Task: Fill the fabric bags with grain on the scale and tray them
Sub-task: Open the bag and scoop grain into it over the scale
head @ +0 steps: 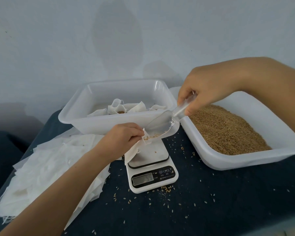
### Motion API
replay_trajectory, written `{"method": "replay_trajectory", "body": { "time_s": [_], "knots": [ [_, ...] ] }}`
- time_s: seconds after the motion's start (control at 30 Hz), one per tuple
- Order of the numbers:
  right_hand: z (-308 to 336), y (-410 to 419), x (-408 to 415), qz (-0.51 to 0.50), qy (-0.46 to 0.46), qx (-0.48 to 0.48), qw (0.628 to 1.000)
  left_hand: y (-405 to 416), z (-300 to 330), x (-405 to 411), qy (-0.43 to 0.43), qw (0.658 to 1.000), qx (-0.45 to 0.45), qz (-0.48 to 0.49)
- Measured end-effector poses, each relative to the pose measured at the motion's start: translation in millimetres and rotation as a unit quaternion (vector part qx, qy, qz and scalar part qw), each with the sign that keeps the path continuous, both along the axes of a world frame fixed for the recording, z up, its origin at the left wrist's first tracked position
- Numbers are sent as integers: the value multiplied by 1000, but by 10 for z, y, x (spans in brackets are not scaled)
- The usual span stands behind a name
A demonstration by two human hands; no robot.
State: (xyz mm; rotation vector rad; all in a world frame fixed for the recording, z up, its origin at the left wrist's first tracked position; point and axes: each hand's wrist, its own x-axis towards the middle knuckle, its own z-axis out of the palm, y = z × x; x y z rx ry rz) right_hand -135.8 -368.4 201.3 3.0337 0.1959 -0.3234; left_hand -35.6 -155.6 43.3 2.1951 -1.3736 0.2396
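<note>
At frame centre, the left hand (122,136) pinches a fabric bag (134,150) open over the scale (152,169); the right hand (206,92) grips a clear scoop (160,123), tipping grain in. Likely next: check the weight.

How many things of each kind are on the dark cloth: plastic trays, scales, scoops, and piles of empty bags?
Plastic trays: 2, one with filled bags, one with grain
Scales: 1
Scoops: 1, clear, in the right hand
Piles of empty bags: 1
Total: 5
</note>
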Motion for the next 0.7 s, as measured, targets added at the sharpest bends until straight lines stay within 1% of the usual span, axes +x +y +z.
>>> {"method": "replay_trajectory", "body": {
  "time_s": [0.13,0.27,0.37,0.57,0.7],
  "knots": [
    [100,106,35,12,21,-21,999,0,14,-4,6,1000,-3,5],
    [164,275,140,17,39,-94,995,-11,2,-8,14,1000,-5,13],
    [203,415,250,16,44,-123,991,-15,-4,-15,19,1000,-6,19],
    [303,596,393,5,45,-130,990,-2,20,-15,21,999,-13,25],
    [365,563,407,-12,31,-112,993,17,33,17,19,999,-26,34]
  ]
}}
